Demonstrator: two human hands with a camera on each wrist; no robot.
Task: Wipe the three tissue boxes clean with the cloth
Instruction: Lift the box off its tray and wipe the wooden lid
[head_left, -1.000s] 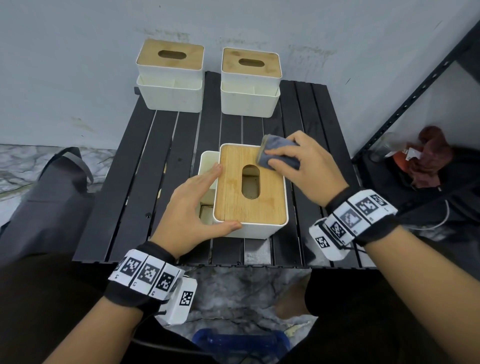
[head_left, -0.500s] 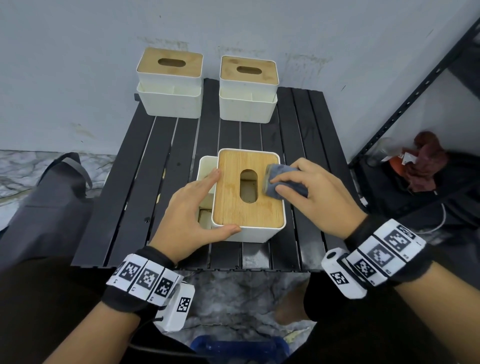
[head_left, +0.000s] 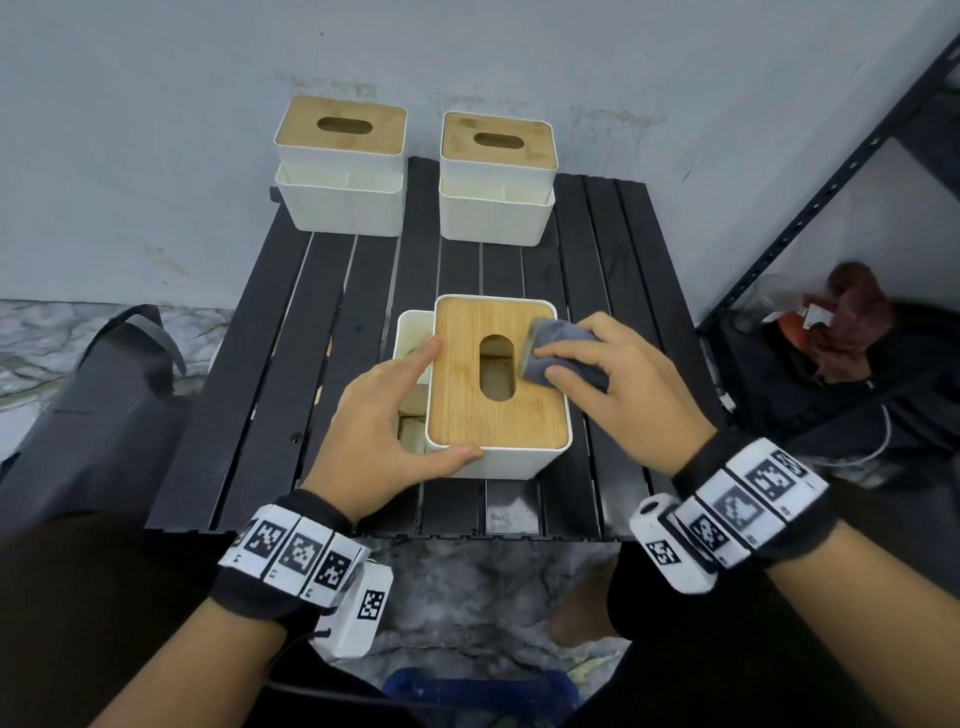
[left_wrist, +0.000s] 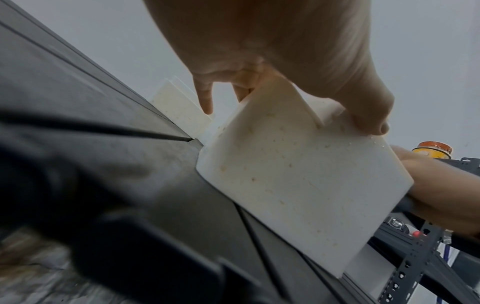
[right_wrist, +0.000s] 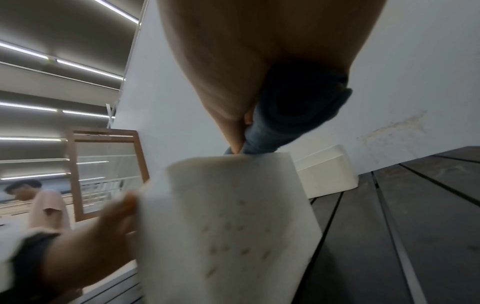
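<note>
Three white tissue boxes with bamboo lids stand on a black slatted table (head_left: 291, 364). Two are at the back by the wall, one left (head_left: 340, 171) and one right (head_left: 496, 182). The near box (head_left: 493, 415) sits in the middle, with a side compartment on its left. My left hand (head_left: 395, 410) grips this box at its near left corner, thumb on the front face. My right hand (head_left: 613, 374) holds a folded grey-blue cloth (head_left: 558, 338) pressed on the right side of the lid, beside the slot. The left wrist view shows the speckled box wall (left_wrist: 298, 185). The cloth (right_wrist: 298, 111) shows in the right wrist view.
A black metal shelf (head_left: 810, 208) stands at the right and holds a dark red bundle (head_left: 852, 317). A dark bag (head_left: 104, 395) lies on the floor at the left. The grey wall is close behind the back boxes. Something blue (head_left: 483, 691) sits below the table's near edge.
My right hand slid the cloth from the lid's far right corner toward me along the right side, to beside the slot. My left hand kept its hold on the box.
</note>
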